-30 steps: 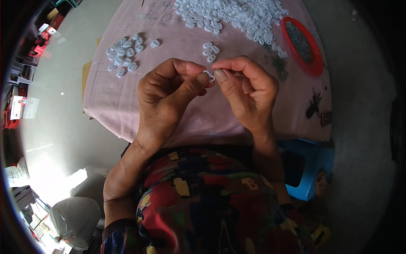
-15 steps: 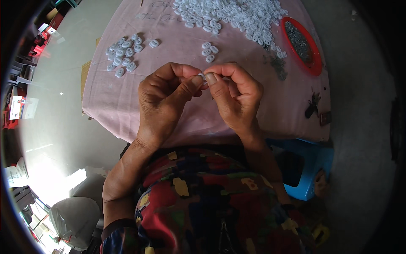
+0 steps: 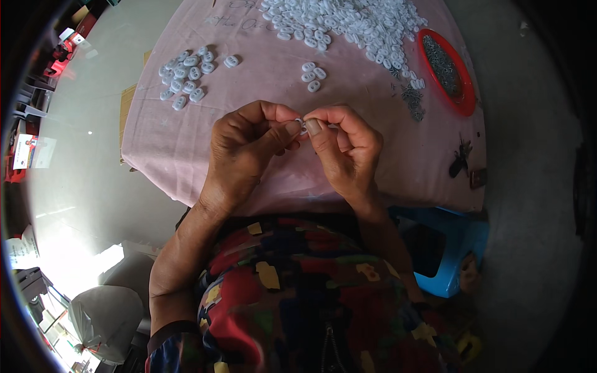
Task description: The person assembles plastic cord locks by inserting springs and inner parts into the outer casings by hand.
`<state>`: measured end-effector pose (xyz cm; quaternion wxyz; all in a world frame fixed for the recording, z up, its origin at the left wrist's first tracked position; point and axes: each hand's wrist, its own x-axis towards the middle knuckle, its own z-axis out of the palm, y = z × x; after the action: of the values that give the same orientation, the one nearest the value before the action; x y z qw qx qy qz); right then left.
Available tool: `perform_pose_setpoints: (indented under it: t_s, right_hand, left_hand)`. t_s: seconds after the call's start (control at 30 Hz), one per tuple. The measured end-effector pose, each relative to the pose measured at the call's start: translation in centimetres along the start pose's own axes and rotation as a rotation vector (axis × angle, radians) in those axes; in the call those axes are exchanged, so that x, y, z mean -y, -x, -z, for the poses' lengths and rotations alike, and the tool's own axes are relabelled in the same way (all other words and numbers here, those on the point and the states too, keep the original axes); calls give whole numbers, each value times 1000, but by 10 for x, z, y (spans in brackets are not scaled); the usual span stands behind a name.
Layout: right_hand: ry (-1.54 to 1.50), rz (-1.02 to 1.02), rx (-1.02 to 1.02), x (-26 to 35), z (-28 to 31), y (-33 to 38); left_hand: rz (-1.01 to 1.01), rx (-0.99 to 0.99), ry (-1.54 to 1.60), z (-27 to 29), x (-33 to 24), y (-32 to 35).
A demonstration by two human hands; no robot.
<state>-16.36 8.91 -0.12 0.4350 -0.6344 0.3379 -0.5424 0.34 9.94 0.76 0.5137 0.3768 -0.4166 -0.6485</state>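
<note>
Above the pink cloth, my left hand pinches a small white oval plastic piece with holes between thumb and forefinger. My right hand meets it from the right, its thumb and forefinger pressed together at the piece's edge. Whatever those right fingertips grip is too small and covered to make out. Just beyond the hands lies a small group of similar white pieces. A larger cluster of them sits to the left, with a single piece beside it.
A big heap of white pieces covers the table's far side. Right of it, a red dish holds small metal parts, some spilled on the cloth. Dark keys-like items lie by the right edge; a blue stool stands below.
Both hands remain together and have shifted slightly nearer in the picture, while the table things moved a little too as the view tilted. More of the white piece shows between the fingertips.
</note>
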Motion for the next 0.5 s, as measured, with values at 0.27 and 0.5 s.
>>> perform_pose_setpoints:
  t_s: [0.27,0.5]
  right_hand:
    - [88,-76,-35,31,6,-3]
    - [181,11,54,26,11,-5]
  left_hand:
    - [3,3,22,-7,-13,6]
    - [-14,-3,-17,-10,-14,9]
